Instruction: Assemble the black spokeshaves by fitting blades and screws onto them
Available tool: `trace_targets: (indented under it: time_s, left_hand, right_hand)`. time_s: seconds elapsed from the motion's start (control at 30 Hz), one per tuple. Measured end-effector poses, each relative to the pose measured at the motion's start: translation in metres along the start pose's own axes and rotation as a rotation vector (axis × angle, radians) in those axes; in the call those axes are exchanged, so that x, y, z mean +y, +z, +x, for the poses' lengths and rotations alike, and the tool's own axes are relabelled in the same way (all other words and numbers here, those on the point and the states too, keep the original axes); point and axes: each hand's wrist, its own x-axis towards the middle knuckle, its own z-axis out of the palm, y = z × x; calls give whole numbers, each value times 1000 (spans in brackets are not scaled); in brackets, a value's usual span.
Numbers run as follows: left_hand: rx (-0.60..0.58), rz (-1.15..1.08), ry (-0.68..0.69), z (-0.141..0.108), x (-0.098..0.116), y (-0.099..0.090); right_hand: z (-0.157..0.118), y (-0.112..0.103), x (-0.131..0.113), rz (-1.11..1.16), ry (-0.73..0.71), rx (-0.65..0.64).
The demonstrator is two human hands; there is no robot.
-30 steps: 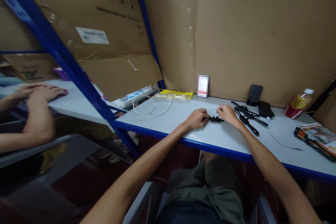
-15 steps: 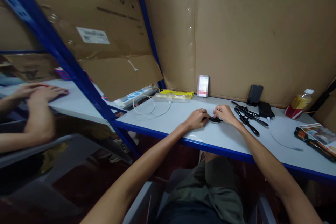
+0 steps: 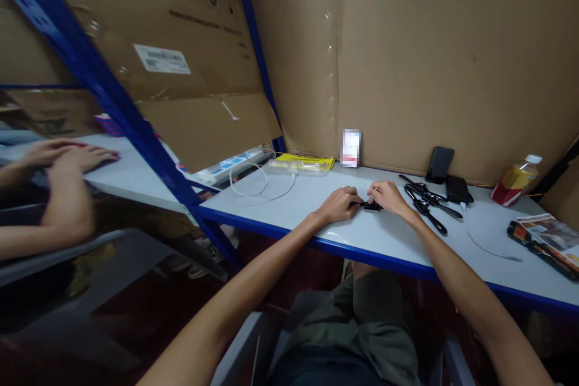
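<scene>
My left hand [image 3: 340, 203] rests on the tabletop with its fingers closed around the left end of a small black object [image 3: 372, 207]. Its exact kind cannot be made out because fingers cover part of it. Over the same object, my right hand [image 3: 386, 195] has its thumb and fingertips pinched together at the upper side. Just right of that hand lie several slim black tools with long rounded handles [image 3: 425, 202], loosely overlapping.
A lit phone [image 3: 351, 148] and a dark phone [image 3: 439, 164] lean against the cardboard wall. Nearby are a black power bank [image 3: 458, 189] with a white cable, a bottle [image 3: 516, 180] and a leaflet [image 3: 549, 230]. A co-worker's hands [image 3: 75, 157] rest on the table at left.
Both hands stay in nearly the same place on the black object. The view has shifted very slightly.
</scene>
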Motion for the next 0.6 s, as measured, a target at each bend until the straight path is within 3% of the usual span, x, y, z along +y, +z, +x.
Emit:
trace_targets:
  time_s: [0.4, 0.6]
  left_hand:
    - [7, -15, -2, 0, -1, 1]
    - [3, -6, -1, 1, 0, 0]
  right_hand:
    - [-2, -2, -3, -83, -10, 33]
    - [-6, -3, -7, -246, 47, 29]
